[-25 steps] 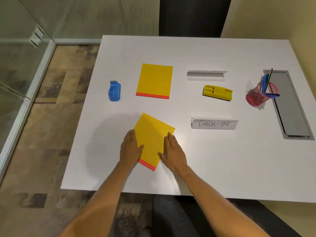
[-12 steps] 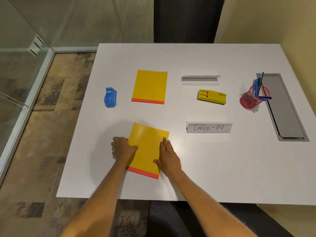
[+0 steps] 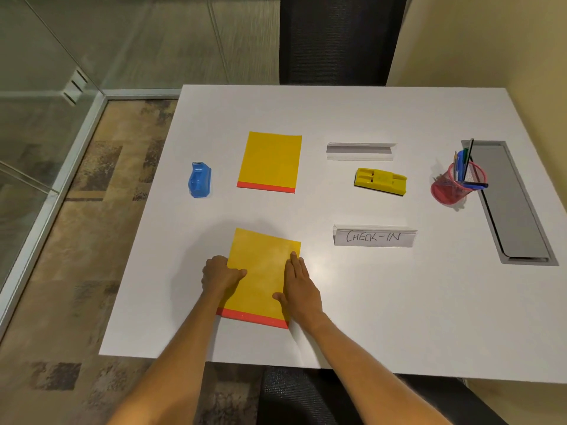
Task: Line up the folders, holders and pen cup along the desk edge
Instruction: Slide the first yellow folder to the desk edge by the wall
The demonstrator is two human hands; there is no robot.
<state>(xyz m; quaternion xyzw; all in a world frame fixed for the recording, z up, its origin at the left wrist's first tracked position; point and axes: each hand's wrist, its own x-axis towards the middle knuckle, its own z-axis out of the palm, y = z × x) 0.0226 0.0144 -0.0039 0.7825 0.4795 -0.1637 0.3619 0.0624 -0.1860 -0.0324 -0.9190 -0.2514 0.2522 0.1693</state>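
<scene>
The left hand [image 3: 222, 276] has its fingers [image 3: 214, 268] curled at the left edge of the near folder [image 3: 262, 280], with the thumb laid on top, so it pinches that edge. The right hand [image 3: 302, 289] lies flat, fingers straight and together, pressing on the folder's right edge. I judge that the two hands bracket the folder so that it can be turned and slid square to the desk [image 3: 399, 302] edge. The pinch steers it and the flat palm keeps the sheet from buckling.

The yellow folder between the fingers sits slightly askew. Its red strip faces the person, close to the near edge but not yet parallel with it.

Straight ahead of the fingertips, well apart, lies the far folder [image 3: 270, 161], red strip also nearest. Beyond the left knuckles and further out stands the blue holder [image 3: 199, 179]. Ahead and right of the right fingertips is the CHECK-IN sign holder [image 3: 374, 237], past it the yellow holder [image 3: 380, 180], then the empty sign holder [image 3: 360, 151]. Farthest right is the pen cup [image 3: 458, 187], touching the rim of the cable tray [image 3: 509, 210].

None of these is lined up yet, so the task looks barely begun.
</scene>
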